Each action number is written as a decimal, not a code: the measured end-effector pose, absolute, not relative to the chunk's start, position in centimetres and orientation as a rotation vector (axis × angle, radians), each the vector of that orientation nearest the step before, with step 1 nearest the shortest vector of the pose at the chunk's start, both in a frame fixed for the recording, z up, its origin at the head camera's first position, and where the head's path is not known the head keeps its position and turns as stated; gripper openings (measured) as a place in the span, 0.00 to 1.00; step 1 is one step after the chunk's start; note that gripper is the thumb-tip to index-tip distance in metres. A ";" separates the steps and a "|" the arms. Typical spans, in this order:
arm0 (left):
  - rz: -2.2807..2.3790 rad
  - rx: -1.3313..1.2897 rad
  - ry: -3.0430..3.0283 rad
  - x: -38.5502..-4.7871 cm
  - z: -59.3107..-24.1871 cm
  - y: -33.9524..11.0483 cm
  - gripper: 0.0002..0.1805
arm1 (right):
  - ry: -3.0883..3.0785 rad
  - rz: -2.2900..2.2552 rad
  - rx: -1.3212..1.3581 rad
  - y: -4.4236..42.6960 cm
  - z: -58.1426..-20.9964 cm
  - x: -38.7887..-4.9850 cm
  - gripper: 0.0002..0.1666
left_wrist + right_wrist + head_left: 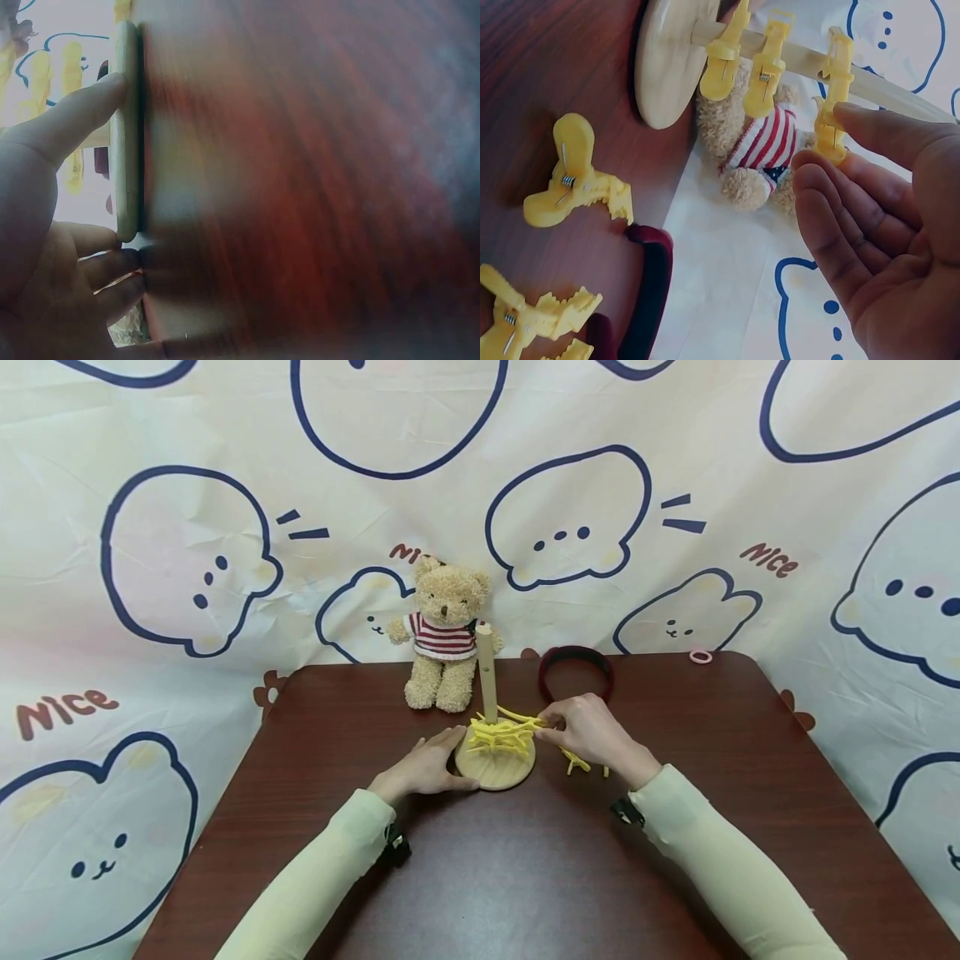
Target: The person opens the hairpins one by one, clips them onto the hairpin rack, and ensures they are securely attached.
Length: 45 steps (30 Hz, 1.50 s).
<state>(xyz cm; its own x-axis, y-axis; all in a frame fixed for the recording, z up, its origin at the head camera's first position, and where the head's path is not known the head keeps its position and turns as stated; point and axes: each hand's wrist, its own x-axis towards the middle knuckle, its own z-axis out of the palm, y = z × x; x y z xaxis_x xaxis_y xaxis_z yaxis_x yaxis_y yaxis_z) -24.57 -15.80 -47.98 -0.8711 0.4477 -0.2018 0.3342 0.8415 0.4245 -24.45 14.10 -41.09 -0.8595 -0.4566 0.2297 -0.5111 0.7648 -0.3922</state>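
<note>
Both hands at the round wooden base on the brown table. Head view: left hand grips the base's left side, thumb toward the near rim, fingers toward the far. Right hand pinches a yellow clip just right of the upright post. More clips cluster low round the post; loose clips lie to the right, partly under the hand. Teddy bear, striped top, at far side, left of the post; dark red headband far, right of it; pink ring at far right edge.

Left wrist view: base edge-on, thumb against its rim, fingers at the opposite part; clips beyond blurred.

Right wrist view: thumb and fingers pinch the clip's handle end; its other end overlaps the post. Cannot tell whether it bites the wood. Two clips sit between it and the base.
</note>
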 end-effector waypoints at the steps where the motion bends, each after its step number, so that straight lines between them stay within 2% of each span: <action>1: 0.551 0.592 2.725 -24.6 -48.0 -15.8 0.61 | -2.836 0.684 0.783 14.0 -41.1 -24.5 0.12; 25: 0.531 0.585 2.726 -24.5 -47.8 -15.7 0.61 | -2.790 0.695 0.829 12.0 -41.1 -25.1 0.13; 45: 0.536 0.583 2.735 -24.6 -47.6 -15.5 0.61 | -2.881 0.746 0.707 12.1 -41.4 -25.3 0.19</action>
<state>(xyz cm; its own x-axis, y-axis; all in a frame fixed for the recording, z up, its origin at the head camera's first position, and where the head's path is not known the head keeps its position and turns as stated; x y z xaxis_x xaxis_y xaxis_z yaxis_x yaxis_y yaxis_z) -24.58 -15.53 -47.62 -0.8748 0.4397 -0.2035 0.3303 0.8485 0.4134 -25.29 12.06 -41.40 -0.8899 -0.4147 0.1902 -0.4549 0.7747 -0.4392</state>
